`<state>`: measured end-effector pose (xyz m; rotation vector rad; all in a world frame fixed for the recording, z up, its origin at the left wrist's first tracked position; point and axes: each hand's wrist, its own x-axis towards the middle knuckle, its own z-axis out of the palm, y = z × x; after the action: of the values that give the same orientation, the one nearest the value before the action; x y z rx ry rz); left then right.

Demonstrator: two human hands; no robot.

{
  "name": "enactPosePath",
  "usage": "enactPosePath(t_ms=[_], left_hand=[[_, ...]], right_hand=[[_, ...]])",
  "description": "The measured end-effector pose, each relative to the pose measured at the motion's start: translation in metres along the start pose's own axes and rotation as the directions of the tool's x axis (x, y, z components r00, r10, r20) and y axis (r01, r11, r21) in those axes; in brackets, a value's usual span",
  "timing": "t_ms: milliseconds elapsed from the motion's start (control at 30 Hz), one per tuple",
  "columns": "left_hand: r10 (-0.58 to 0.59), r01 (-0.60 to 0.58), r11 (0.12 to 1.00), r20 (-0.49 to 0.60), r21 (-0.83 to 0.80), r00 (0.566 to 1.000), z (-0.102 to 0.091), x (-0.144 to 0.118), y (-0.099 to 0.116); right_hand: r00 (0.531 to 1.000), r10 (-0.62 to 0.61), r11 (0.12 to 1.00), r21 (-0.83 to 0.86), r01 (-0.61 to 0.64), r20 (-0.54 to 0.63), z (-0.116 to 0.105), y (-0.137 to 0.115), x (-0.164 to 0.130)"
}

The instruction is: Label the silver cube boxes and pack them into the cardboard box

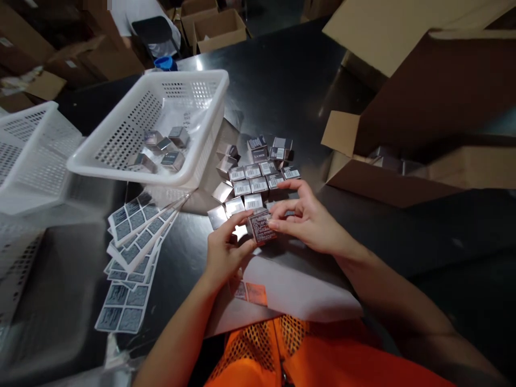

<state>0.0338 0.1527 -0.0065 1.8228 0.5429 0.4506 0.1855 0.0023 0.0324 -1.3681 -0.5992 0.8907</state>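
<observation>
Between my two hands a small square box is tilted up, its face covered in small print. My left hand grips its left side between thumb and fingers. At the right edge, my right hand pinches the box with curled fingers, its index finger held out above. Whether a loose label is under those fingertips I cannot make out. Just beyond the hands stand several silvery boxes in rows, most with barcodes upward. Sheets of dark printed labels lie fanned out on the left.
A white perforated basket holding several small boxes stands at the back left, beside another white basket. On the right is an open cardboard carton with boxes inside. A white sheet lies on the dark table near my body.
</observation>
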Motion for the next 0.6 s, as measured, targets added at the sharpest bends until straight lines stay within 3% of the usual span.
enactPosePath(t_ms=[200, 433, 600], left_hand=[[-0.012, 0.012, 1.0, -0.025, -0.004, 1.0, 0.002, 0.0, 0.005], [-0.001, 0.001, 1.0, -0.067, 0.013, 0.998, 0.004, 0.001, 0.014], [0.041, -0.042, 0.999, 0.027, 0.019, 0.999, 0.008, -0.005, 0.014]], right_hand=[[1.0, 0.0, 1.0, 0.001, 0.0, -0.009, 0.002, 0.0, 0.0], [0.992, -0.04, 0.996, -0.079, 0.031, -0.116, 0.009, 0.001, -0.001], [0.969, -0.03, 0.976, -0.214, -0.024, -0.245, 0.007, -0.003, -0.004]])
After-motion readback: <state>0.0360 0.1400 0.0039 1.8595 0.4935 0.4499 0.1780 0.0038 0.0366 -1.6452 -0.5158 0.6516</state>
